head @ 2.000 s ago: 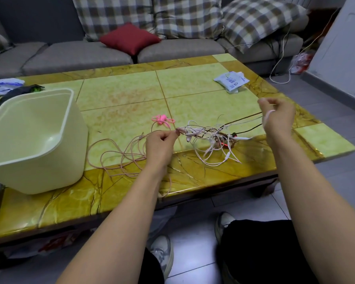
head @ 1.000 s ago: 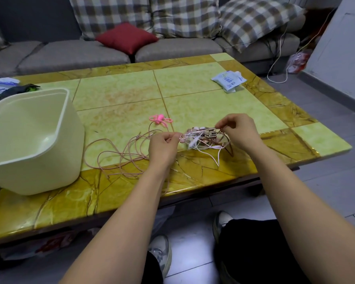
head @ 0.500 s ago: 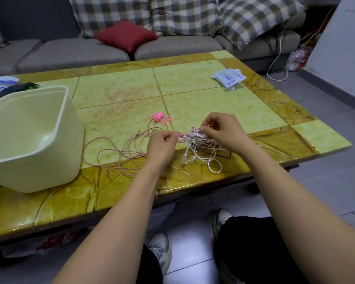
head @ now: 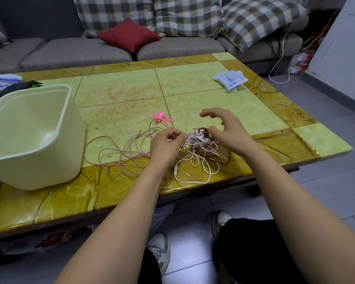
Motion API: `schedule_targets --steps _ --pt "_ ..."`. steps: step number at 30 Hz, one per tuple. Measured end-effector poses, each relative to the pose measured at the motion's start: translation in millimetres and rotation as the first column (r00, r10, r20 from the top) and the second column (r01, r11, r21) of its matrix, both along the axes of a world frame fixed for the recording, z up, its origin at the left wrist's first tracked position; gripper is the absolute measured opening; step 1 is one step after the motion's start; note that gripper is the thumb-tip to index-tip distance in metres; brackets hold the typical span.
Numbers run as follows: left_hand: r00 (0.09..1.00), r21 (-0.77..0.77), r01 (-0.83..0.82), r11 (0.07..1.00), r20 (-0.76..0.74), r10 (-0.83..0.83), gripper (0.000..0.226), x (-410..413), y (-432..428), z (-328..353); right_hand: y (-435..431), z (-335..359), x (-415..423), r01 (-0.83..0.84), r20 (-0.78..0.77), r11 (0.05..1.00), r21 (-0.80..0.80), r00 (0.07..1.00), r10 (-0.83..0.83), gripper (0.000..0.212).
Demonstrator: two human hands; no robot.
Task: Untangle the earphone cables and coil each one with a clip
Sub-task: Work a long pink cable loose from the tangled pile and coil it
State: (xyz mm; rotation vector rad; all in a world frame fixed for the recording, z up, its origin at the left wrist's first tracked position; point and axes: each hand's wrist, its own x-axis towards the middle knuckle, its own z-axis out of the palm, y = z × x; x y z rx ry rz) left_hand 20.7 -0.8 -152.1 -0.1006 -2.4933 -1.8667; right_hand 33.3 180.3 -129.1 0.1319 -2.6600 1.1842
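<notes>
A tangle of white, pink and dark earphone cables lies near the front edge of the green and yellow table. Long loops of a pale pink cable spread out to its left. My left hand pinches the cable at the left side of the tangle. My right hand hovers just above the right side of the tangle with its fingers spread and holds nothing. A bright pink clip lies on the table behind my left hand.
A large cream plastic tub stands at the left of the table. A white and blue packet lies at the far right. A grey sofa with a red cushion and checked pillows is behind. White cords trail on the floor at right.
My right hand came back from the right with the stretched cables, dropped them onto the tangle and opened its fingers above it. My left hand stayed pinching the cable.
</notes>
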Motion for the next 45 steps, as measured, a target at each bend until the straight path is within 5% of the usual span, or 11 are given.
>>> schedule_targets --steps 3,6,12,24,30,35,45 --pt "0.999 0.004 0.023 1.0 -0.037 -0.023 0.009 0 1 -1 -11 -6 -1 -0.203 0.115 0.976 0.08 0.974 0.193 0.029" --pt "0.998 -0.039 0.021 0.999 -0.059 -0.023 0.011 0 -1 -2 -12 -9 -4 -0.156 0.105 0.983 0.094 0.984 0.146 0.019" --pt "0.995 -0.016 0.084 0.996 0.054 -0.083 0.026 4 -4 8 -4 -4 -1 -0.166 0.127 0.986 -0.025 0.978 0.168 0.009" --pt "0.993 0.114 0.095 0.989 0.056 -0.102 0.009 7 -9 8 0 0 3 -0.035 0.109 0.897 -0.441 0.99 0.092 0.004" --pt "0.997 0.098 0.072 0.993 0.015 -0.074 0.008 7 -7 6 -5 5 6 -0.115 0.126 0.96 -0.257 0.98 0.152 0.028" --pt "0.999 0.064 0.041 0.997 0.002 -0.041 0.008 4 -5 2 -16 6 9 -0.29 0.143 0.948 -0.131 0.941 0.307 0.022" --pt "0.995 0.112 0.086 0.99 0.038 -0.091 0.01 6 -6 3 -10 -2 3 -0.152 0.155 0.907 -0.392 0.961 0.228 0.013"
